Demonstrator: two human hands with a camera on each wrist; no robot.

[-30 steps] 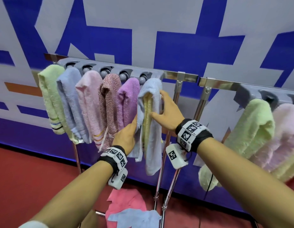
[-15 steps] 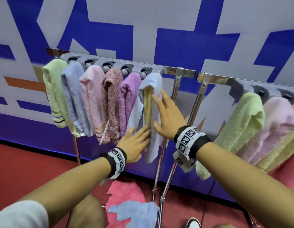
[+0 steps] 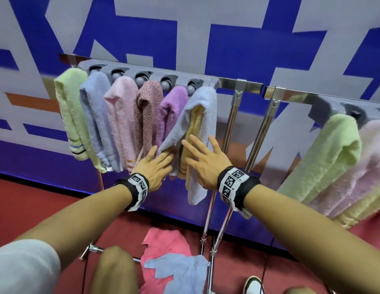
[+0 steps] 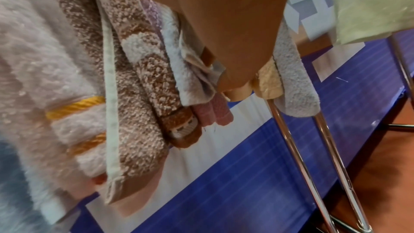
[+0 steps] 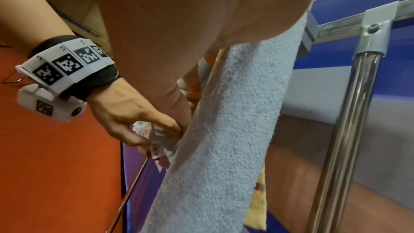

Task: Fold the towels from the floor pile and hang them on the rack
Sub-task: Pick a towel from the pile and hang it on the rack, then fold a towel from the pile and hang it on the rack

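A light blue towel (image 3: 204, 102) folded round a yellow towel (image 3: 196, 122) hangs at the right end of a row on the metal rack (image 3: 240, 87). My right hand (image 3: 206, 160) lies flat on both towels, fingers spread. My left hand (image 3: 157, 166) reaches in with straight fingers, and the blue towel's left flap rests over its fingertips. In the right wrist view the left hand (image 5: 134, 112) meets the blue towel (image 5: 235, 130) at its edge. On the red floor below lie a pink towel (image 3: 163, 242) and a blue towel (image 3: 178, 272).
Green (image 3: 68, 107), blue, pink, mottled (image 3: 146, 115) and purple towels hang left of the blue one. A second rack section at the right carries green (image 3: 325, 158), pink and yellow towels. Chrome uprights (image 3: 229, 132) stand between them. My knee (image 3: 114, 270) and a shoe (image 3: 252, 285) are near the floor towels.
Both hands have slid down the hanging blue and yellow towels. The left hand, which held the left flap a second ago, now lies with straight fingers. My view has dropped lower.
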